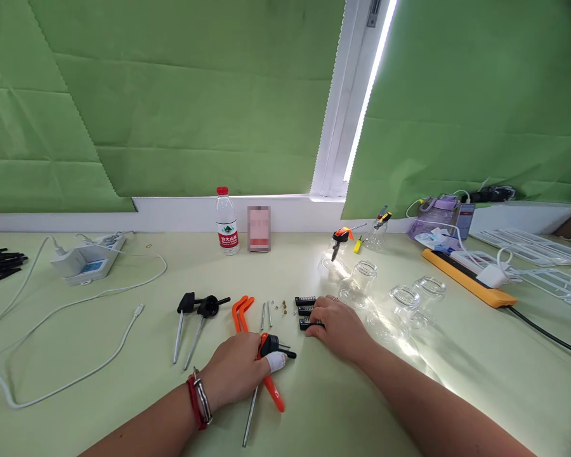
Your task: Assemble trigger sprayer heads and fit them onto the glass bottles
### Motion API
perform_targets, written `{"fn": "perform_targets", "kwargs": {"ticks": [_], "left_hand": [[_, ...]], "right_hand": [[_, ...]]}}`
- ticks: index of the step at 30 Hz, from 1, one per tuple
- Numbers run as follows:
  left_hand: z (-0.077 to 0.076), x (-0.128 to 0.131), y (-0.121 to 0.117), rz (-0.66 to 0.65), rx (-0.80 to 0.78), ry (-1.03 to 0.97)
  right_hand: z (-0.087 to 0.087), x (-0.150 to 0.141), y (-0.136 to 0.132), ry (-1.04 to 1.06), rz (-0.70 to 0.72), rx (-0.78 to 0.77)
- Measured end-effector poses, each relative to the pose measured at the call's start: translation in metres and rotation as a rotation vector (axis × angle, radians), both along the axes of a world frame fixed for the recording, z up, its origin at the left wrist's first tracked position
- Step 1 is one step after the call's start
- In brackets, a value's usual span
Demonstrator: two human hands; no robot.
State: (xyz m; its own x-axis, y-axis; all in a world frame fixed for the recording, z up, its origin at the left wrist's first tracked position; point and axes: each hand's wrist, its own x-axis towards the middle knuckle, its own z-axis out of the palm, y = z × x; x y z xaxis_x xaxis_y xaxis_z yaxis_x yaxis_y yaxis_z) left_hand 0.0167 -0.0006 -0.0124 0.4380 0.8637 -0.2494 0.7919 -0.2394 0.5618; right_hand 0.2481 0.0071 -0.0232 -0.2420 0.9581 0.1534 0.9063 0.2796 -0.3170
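"Looking down from the head view, the only one we have, what are our hands doing?"

"Our left hand (235,368) is closed round a black clamp head (269,346), its metal rod (250,416) slanting out below the palm. An orange handle (273,393) passes there too; we cannot tell whether the fingers grip that as well."

"And our right hand (337,324)?"

"Its fingers are bent down over the near ends of three black spring pieces (305,311). Whether they pinch or merely rest, we cannot tell."

"What crowds us?"

"Between our hands and a little beyond, loose screws (269,314) and small brass bits (284,308) lie in the gap. Two bent orange handles (243,311) reach away just past our left knuckles, and that hand hides what lies under it."

"Farther left?"

"Two more black heads with rods (208,307) lie near our left hand, then a white cable's plug (139,310) well apart from it."

"To our right?"

"Clear glass vessels (356,289) stand close beside the right hand and forearm, blocking that side; past them lies an orange-and-black bar (471,279). Straight beyond both hands, we see a red-capped bottle (228,222) and, next to it, a blurred pink panel (259,228)."
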Motion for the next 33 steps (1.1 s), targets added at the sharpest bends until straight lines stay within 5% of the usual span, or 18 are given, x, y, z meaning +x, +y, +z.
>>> {"fn": "perform_targets", "kwargs": {"ticks": [11,24,33], "left_hand": [[0.001,0.001,-0.001,-0.019,0.019,0.000],[-0.003,0.000,0.000,-0.008,0.041,0.034],[-0.004,-0.003,-0.001,-0.027,0.047,-0.063]], "right_hand": [[-0.010,-0.010,0.001,-0.068,0.102,0.136],[-0.014,-0.034,-0.005,-0.145,0.258,-0.003],[0.004,-0.030,-0.017,0.052,0.249,0.036]]}}
